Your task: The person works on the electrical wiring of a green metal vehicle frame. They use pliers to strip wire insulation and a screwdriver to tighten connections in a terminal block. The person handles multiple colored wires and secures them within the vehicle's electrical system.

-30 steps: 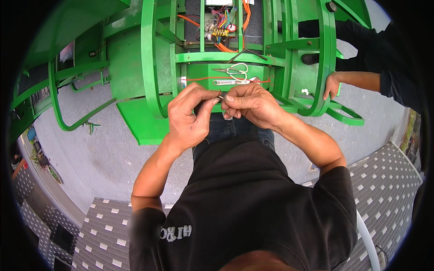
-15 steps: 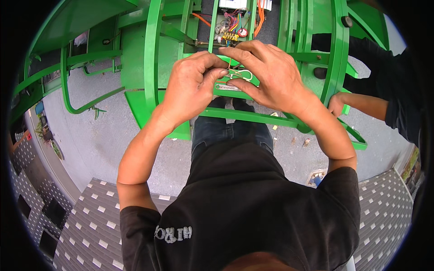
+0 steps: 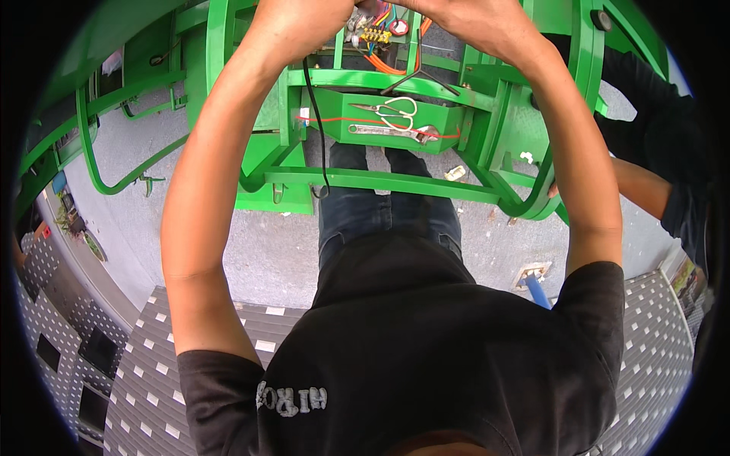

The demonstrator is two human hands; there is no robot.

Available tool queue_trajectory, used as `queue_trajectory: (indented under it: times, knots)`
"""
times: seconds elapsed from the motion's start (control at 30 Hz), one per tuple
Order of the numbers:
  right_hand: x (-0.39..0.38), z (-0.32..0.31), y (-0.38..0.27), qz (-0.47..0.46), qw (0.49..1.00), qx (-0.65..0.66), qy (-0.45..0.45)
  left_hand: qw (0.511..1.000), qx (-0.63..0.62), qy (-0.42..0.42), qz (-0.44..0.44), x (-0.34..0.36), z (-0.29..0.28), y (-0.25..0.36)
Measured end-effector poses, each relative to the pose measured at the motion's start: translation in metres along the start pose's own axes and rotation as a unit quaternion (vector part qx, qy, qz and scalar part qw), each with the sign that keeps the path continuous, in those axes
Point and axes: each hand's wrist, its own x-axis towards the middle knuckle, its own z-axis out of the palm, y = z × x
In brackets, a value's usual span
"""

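My left hand and my right hand reach to the top edge, close together over the wiring of a green metal frame; their fingers are mostly cut off, so their grip is hidden. A black cable hangs below my left hand, down over a green bar. Another thin black wire runs beneath my right hand. Between the hands are a yellow terminal block and coloured wires. On the green tray below lie scissors with cream handles, an adjustable wrench and a red wire.
Green bars and panels rise on both sides. A co-worker's arm touches the frame at right. Orange cables lie behind the front bar. Grey floor holds small debris, and a blue object stands at lower right.
Both my hands have moved up and away from the tray, toward the wiring. The scissors and wrench now show fully, and the black cable hangs in view.
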Motion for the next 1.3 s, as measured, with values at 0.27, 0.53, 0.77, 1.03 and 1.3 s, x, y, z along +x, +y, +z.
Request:
queue_trajectory:
  times: [0.27, 0.53, 0.77, 1.03, 1.3]
  knots:
    - [-0.072, 0.197, 0.141, 0.298, 0.913, 0.157, -0.230, 0.946, -0.282, 0.007, -0.157, 0.093, 0.017, -0.146]
    - [-0.070, 0.301, 0.082, 0.458, 0.763, 0.456, -0.006, 0.995, 0.027, 0.100, -0.014, 0.176, 0.017, -0.222]
    - [-0.037, 0.301, 0.166, 0.433, 0.899, 0.066, 0.032, 0.997, 0.082, 0.008, 0.000, 0.198, 0.044, -0.305]
    - [-0.058, 0.296, 0.190, 0.423, 0.873, -0.070, -0.233, 0.980, -0.140, -0.024, -0.140, 0.158, 0.115, -0.379]
    - [0.008, 0.153, 0.260, 0.295, 0.925, -0.238, 0.025, 0.954, -0.252, 0.050, -0.156, 0.151, 0.137, -0.391]
